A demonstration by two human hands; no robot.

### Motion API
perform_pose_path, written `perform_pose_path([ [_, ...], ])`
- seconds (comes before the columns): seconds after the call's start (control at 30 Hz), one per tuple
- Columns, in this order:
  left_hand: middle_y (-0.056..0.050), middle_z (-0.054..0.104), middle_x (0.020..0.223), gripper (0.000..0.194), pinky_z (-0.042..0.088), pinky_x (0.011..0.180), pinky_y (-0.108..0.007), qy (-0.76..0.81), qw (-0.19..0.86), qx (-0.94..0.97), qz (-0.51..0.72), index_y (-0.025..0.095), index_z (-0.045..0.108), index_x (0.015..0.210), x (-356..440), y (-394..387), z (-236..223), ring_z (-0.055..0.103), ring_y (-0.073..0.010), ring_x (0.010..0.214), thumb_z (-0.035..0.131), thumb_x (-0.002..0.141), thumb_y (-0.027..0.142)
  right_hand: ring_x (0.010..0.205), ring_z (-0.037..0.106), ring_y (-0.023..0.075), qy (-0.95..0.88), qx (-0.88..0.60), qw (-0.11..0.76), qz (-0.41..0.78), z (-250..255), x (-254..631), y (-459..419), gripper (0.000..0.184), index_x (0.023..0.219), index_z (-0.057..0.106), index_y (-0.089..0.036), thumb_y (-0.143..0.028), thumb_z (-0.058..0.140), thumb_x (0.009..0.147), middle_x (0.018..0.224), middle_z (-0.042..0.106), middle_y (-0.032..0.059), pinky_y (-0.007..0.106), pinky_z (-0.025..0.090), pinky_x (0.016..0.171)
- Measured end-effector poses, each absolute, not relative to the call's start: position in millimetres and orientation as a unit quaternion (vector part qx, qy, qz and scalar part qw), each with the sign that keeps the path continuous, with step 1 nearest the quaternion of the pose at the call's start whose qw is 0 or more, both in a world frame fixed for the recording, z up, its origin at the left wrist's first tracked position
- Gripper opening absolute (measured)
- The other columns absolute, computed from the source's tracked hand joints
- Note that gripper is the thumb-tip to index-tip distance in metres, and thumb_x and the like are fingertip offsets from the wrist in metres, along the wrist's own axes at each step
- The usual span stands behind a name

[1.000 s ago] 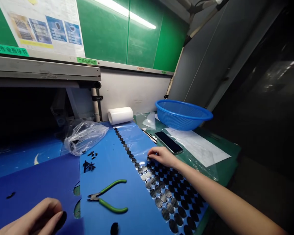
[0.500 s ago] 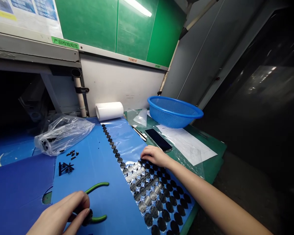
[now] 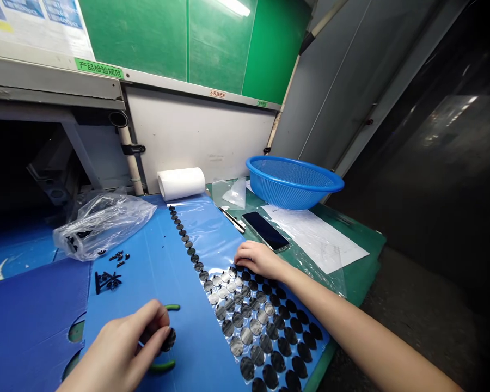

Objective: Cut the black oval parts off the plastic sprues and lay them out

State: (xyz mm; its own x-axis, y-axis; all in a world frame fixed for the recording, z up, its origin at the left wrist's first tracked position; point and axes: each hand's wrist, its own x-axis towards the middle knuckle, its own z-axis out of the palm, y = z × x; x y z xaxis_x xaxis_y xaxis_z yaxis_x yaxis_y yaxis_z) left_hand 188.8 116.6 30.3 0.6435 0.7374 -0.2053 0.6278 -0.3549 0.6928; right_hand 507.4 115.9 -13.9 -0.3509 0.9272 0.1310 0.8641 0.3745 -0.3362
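Note:
My left hand (image 3: 120, 348) is low at the front left, fingers pinched round a small black round disc (image 3: 169, 338), just above the green-handled pliers (image 3: 163, 366) that lie on the blue board (image 3: 159, 261). My right hand (image 3: 256, 257) rests fingers-down on the far end of a clear film sheet (image 3: 212, 234) covered with several rows of black discs (image 3: 265, 326). Its fingertips press together on the discs at the sheet's upper rows. A single line of discs (image 3: 183, 238) runs up the board towards the back.
A clear plastic bag (image 3: 102, 220) and small black scraps (image 3: 108, 279) lie at the left. At the back stand a white roll (image 3: 181, 183) and a blue mesh basket (image 3: 294, 181). A phone (image 3: 265, 230), a pen (image 3: 232, 220) and white paper (image 3: 318, 239) lie on the green mat.
My left hand has moved right and forward with the black disc, now over the pliers. The view has swung left. My right hand has stayed on the disc sheet.

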Motion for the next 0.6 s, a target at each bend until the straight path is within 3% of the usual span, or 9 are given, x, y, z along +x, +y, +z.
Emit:
perform_pose_path([
  [0.13,0.004,0.057,0.057,0.015,0.041,0.053,-0.023,0.412,0.504,0.754,0.088,0.021,0.043,0.070,204,117,35,0.058,-0.0144,0.055,0.039,0.079,0.032,0.089,0.055,0.0185,-0.799,-0.559,0.192,0.115,3,492,107,0.017,0.095,0.057,-0.015,-0.026,0.048,0.086,0.095,0.059,0.0055,0.039,0.044,0.078],
  [0.23,0.002,0.059,0.059,0.011,0.044,0.056,-0.024,0.405,0.558,0.715,0.114,0.019,0.045,0.072,213,115,37,0.060,-0.0152,0.058,0.042,0.079,0.027,0.088,0.055,0.0178,-0.783,-0.555,0.241,0.143,24,456,90,0.019,0.099,0.058,-0.017,-0.025,0.045,0.087,0.094,0.061,0.0072,0.033,0.043,0.079],
  [0.37,0.000,0.061,0.062,0.012,0.047,0.059,-0.026,0.385,0.574,0.711,0.129,0.018,0.047,0.074,219,110,39,0.061,-0.0161,0.060,0.042,0.080,0.027,0.071,0.060,0.0108,-0.782,-0.519,0.266,0.219,41,405,65,0.011,0.089,0.062,-0.021,-0.025,0.058,0.079,0.081,0.066,-0.0019,0.018,0.046,0.066],
  [0.6,0.000,0.061,0.062,0.015,0.049,0.059,-0.024,0.368,0.582,0.716,0.117,0.019,0.045,0.074,222,101,35,0.061,-0.0152,0.060,0.039,0.079,0.032,0.064,0.061,0.0104,-0.754,-0.538,0.280,0.252,33,383,53,0.008,0.083,0.063,-0.021,-0.019,0.059,0.077,0.073,0.067,-0.0020,0.017,0.046,0.059],
])
